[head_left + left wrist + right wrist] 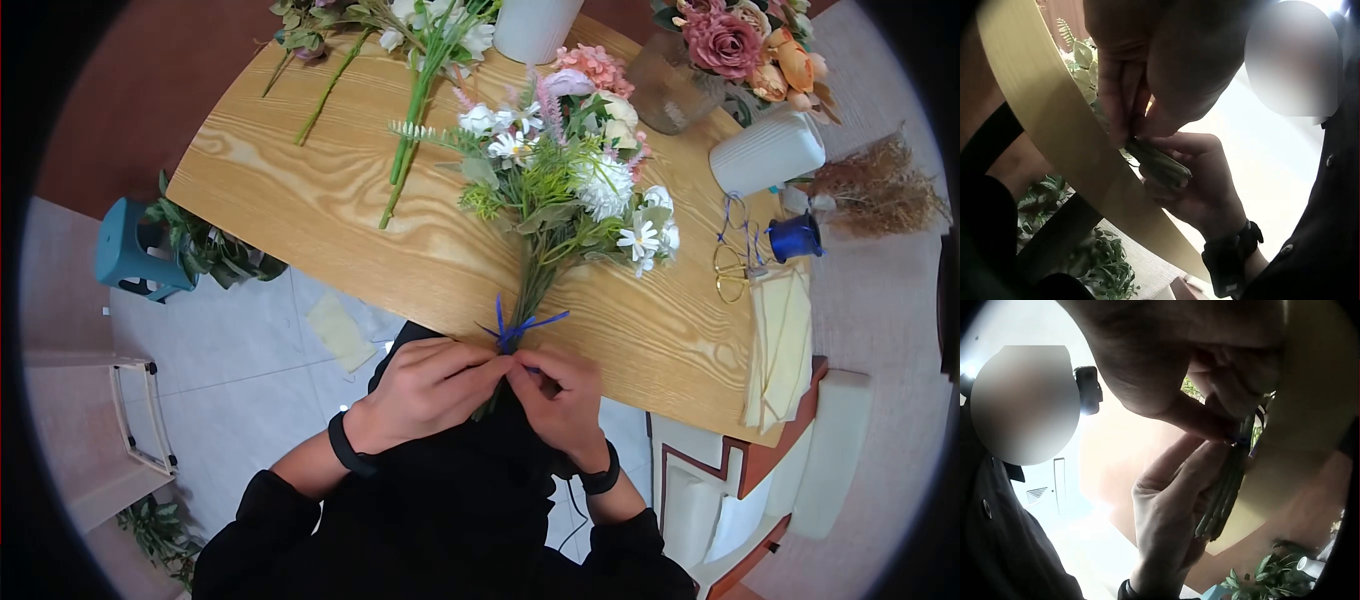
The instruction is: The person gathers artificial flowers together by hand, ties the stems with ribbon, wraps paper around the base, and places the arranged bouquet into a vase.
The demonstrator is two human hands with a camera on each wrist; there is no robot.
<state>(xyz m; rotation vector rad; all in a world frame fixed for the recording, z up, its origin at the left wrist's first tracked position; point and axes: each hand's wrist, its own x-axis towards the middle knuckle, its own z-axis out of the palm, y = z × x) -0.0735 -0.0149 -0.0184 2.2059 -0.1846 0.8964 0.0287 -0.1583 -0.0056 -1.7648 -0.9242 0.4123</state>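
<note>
A bouquet (555, 205) of white, cream and pink flowers with greenery lies over the near table edge, its stems toward the person. Blue ribbon (511, 333) wraps the stems, with short ends sticking out to both sides. Just below this tie, the left hand (425, 388) and right hand (562, 395) meet fingertip to fingertip. Each pinches at the ribbon against the stems; a bit of blue shows by the right fingers. In the right wrist view, the cut stem ends (1217, 515) poke out below the fingertips. Fingers hide most of the wrapped part.
Loose flower stems (405, 140) lie at the table's far left. At the right are a blue ribbon spool (795, 238), gold-handled scissors (731, 275), folded cream paper (778, 345) and a white vase (767, 152). A glass vase (672, 85) holds more flowers. A teal stool (125, 245) stands left.
</note>
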